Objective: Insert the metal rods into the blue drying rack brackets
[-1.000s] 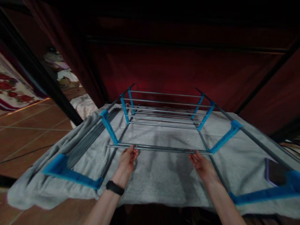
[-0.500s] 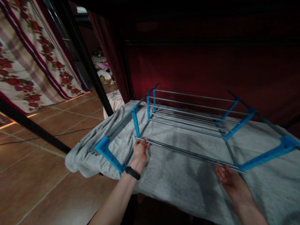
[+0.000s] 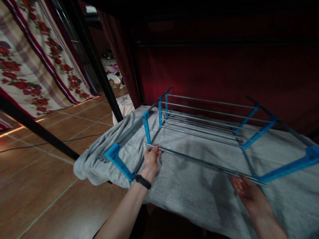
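A drying rack (image 3: 206,119) of grey metal rods and blue plastic joints stands over a grey towel (image 3: 189,186) spread across its lower rails. My left hand (image 3: 151,158), with a black band on the wrist, is closed round the left end of the nearest rod (image 3: 199,162). My right hand (image 3: 245,191) lies palm up with its fingers stretched out, the fingertips just under the right part of that same rod.
The towel's left side hangs bunched over the folded left wing (image 3: 117,159) of the rack. Brown floor tiles (image 3: 45,172) lie to the left, crossed by a black bar (image 3: 37,132). A flowered curtain (image 3: 30,66) hangs far left, a dark red curtain (image 3: 211,73) behind.
The view has swung left since a second ago, bringing the flowered curtain into sight. My left hand has gone from resting near the rod to gripping its left end; my right hand has stayed under it.
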The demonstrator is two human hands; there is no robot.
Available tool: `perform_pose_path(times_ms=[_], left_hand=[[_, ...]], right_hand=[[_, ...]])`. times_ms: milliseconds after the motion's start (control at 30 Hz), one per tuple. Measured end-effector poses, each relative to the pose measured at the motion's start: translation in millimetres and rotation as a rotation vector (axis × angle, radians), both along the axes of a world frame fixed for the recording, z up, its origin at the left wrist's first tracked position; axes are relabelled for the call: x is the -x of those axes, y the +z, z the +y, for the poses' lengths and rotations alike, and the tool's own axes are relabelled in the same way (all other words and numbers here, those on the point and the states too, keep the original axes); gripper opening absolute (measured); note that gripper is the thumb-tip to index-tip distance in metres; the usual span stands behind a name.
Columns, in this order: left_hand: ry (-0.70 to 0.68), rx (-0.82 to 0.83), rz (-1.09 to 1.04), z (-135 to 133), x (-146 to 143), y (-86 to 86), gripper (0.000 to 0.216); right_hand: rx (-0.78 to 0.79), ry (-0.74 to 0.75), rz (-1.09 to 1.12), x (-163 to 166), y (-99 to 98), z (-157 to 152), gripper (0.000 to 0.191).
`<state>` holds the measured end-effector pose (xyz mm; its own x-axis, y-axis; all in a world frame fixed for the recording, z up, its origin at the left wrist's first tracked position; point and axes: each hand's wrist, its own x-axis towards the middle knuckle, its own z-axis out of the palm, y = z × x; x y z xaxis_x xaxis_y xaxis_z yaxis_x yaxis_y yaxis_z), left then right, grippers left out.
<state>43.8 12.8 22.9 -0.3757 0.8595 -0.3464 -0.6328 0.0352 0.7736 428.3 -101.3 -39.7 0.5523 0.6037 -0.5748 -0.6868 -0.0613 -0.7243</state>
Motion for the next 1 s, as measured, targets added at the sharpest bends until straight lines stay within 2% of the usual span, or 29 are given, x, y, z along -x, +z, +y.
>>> perform_pose_path(times_ms=[133, 433, 600, 800, 933, 1000], left_hand=[[0.02, -0.013, 0.004, 1, 4, 1.9, 0.018], [0.083, -0.018, 0.027, 5, 15, 7.0, 0.025], [0.081, 0.015, 0.018, 6, 15, 9.0, 0.02], [0.081, 0.069, 0.009, 4, 22, 19.1, 0.021], [0.063, 0.146, 0.014, 4, 31, 26.7, 0.024], [0.029, 0.175, 0.015, 8, 36, 28.5, 0.028]], right_hand=[[-0.031, -0.004, -0.013, -1, -0.4, 0, 0.019], [0.005, -0.071, 0.02, -4, 2.5, 3, 0.018], [0.003, -0.071, 0.026, -2, 3.1, 4, 0.018], [-0.069, -0.012, 0.017, 12, 12.6, 6, 0.018], [-0.209, 0.011, 0.003, 26, 19.9, 8, 0.008], [-0.255, 0.02, 0.003, 30, 22.3, 11, 0.011]])
